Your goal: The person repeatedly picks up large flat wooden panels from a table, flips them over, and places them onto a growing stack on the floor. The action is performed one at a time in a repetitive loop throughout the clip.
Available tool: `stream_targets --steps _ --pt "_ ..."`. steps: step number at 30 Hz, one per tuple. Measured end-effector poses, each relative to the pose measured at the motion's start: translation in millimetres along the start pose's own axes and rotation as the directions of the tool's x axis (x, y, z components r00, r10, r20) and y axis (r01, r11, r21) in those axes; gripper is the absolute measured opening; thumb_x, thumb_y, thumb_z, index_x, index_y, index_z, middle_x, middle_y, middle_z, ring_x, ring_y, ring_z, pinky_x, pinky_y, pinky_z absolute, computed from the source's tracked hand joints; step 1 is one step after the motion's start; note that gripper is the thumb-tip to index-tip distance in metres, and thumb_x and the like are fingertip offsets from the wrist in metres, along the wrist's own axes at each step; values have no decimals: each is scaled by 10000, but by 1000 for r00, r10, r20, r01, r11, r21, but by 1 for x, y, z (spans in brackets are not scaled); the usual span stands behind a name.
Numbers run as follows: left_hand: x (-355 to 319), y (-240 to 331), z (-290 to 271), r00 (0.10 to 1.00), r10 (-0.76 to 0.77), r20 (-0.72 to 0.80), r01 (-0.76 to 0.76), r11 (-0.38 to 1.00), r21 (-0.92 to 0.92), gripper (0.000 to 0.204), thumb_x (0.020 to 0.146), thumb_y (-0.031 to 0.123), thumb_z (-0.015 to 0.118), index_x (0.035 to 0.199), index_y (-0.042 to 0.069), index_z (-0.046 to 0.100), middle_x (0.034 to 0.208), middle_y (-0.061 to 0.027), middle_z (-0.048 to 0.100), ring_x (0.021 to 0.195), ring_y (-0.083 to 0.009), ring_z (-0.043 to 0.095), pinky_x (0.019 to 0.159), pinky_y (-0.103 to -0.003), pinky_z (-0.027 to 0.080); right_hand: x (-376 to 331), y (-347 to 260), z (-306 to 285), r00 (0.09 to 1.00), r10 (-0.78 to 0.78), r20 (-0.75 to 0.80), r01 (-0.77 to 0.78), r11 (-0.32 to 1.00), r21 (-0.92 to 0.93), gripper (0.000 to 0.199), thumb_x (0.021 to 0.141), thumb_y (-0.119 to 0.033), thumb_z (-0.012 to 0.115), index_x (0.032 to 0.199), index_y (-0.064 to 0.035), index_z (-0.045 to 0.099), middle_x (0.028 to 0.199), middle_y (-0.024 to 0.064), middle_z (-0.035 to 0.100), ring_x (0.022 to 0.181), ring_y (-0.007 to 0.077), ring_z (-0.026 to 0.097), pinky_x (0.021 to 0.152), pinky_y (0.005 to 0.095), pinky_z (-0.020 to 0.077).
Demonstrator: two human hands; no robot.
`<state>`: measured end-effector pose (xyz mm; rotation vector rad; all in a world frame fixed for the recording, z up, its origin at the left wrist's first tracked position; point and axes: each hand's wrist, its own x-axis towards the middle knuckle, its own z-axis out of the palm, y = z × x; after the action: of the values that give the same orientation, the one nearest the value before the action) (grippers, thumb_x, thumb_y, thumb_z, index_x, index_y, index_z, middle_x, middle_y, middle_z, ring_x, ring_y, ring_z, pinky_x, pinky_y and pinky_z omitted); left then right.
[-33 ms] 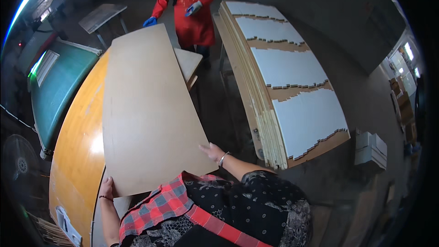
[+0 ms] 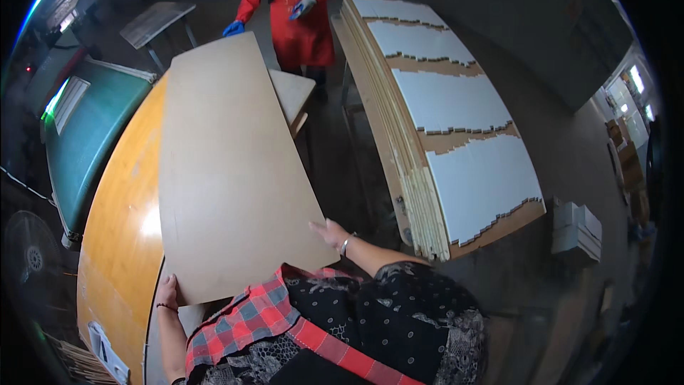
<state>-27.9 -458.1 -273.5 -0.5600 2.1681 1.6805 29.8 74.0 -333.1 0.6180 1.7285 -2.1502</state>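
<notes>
A long tan board (image 2: pixel 228 164) stretches away from me, its near end close to my apron. At the near left corner my left hand (image 2: pixel 167 290) is closed on the board's edge, thumb on top. My right hand (image 2: pixel 330 234) grips the right edge near the same end, with some fingers reaching over the top face. Across from me, a person in a red apron (image 2: pixel 303 32) has one blue-gloved hand (image 2: pixel 234 28) at the far end of the board. The person's other gloved hand (image 2: pixel 303 6) is held up in front of the apron.
Left of the board lies a glossy orange-yellow tabletop (image 2: pixel 121 242), with a green-covered table (image 2: pixel 100 128) beyond. At right stands a stack of boards (image 2: pixel 417 199) topped with white sheets (image 2: pixel 484 185) with stepped edges. White boxes (image 2: pixel 576 232) sit farther right; a fan (image 2: pixel 33 257) is far left.
</notes>
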Motion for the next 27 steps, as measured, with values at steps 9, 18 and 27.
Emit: stream_targets --steps 9,18,27 --pt "38 -50 48 974 156 -165 -23 791 612 559 874 418 431 929 -118 577 905 -271 608 863 -360 583 766 -405 434 11 23 -23 891 -75 -447 -163 868 -470 533 795 -469 577 987 28 553 947 188 613 895 250 598 785 344 463" --pt "29 -26 87 968 204 -144 -105 856 505 548 880 430 416 907 -96 567 867 -252 613 822 -348 597 721 -414 451 -150 -33 -21 261 -915 -308 -49 307 -951 508 716 -246 671 1142 -40 487 1208 165 460 1158 363 392 989 442 302" --pt "45 -10 87 956 267 -122 -168 838 519 519 886 400 402 916 -90 569 885 -263 604 844 -362 589 732 -419 453 -229 -73 -151 135 -681 -720 -615 513 -599 729 742 -555 548 1309 -134 364 1392 107 267 1300 376 143 1030 556 112"
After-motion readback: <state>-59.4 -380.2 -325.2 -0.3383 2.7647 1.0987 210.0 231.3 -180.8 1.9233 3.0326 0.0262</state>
